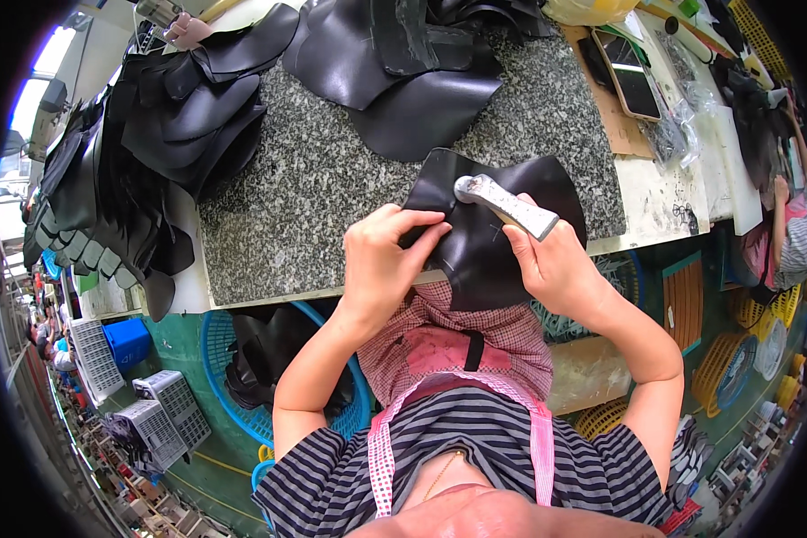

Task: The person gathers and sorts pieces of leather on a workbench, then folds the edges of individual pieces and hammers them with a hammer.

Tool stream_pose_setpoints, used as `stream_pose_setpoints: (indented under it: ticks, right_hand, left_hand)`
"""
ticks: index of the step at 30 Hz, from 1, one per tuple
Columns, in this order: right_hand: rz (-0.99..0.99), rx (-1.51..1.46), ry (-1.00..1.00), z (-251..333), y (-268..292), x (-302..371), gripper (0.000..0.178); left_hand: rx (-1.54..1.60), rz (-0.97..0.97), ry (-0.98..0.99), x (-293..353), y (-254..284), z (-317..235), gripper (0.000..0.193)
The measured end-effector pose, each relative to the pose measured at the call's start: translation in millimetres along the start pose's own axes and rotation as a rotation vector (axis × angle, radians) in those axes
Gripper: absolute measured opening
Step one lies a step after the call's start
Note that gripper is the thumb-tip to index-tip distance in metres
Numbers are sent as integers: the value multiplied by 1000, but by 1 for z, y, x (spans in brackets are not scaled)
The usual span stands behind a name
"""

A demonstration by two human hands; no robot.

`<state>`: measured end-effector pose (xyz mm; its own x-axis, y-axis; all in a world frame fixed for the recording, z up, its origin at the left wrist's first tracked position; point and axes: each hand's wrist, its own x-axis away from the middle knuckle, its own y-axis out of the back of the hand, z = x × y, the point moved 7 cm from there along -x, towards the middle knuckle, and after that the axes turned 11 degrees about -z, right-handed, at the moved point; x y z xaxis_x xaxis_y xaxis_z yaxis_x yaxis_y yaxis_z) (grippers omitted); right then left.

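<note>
A black leather piece lies across the front edge of the speckled stone slab, its near part hanging over. My left hand pinches the left edge of this piece between thumb and fingers. In my right hand is a hammer, gripped near its head. The hammer's round face is at the leather, close to the left fingertips; whether it touches cannot be told. Farther back on the slab rest more black leather pieces.
Black leather pieces heap up at the slab's left. A phone lies on cardboard at the right. Below stand a blue basket holding black pieces and grey crates. Another person's arm shows at far right.
</note>
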<state>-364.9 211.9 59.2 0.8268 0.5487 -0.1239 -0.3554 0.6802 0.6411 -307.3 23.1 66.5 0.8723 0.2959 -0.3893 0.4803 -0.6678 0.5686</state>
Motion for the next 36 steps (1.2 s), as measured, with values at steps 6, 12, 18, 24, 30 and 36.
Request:
stream_pose_setpoints:
  ticks: [6,12,18,24,30,36]
  right_hand:
    - [-40,-60,71,1,3,-5,17]
    - [-46,-65,63,19,23,-15,17]
    - [215,25,-7,16,4,-9,18]
    - [86,37,20,30,13,-7,16]
    - [72,-67,31,12,-6,-2,15]
    - [20,-77,75,8,-7,0,16]
  left_hand:
    - [53,68,173,-2,0,9,19]
    - [-2,97,178,-4,1,9,21]
    - [-5,124,191,-4,0,10,23]
    - [-33,126,144,-3,1,11,25]
    - [-62,4,-64,18,13,2,16]
    - [33,76,205,12,10,8,16]
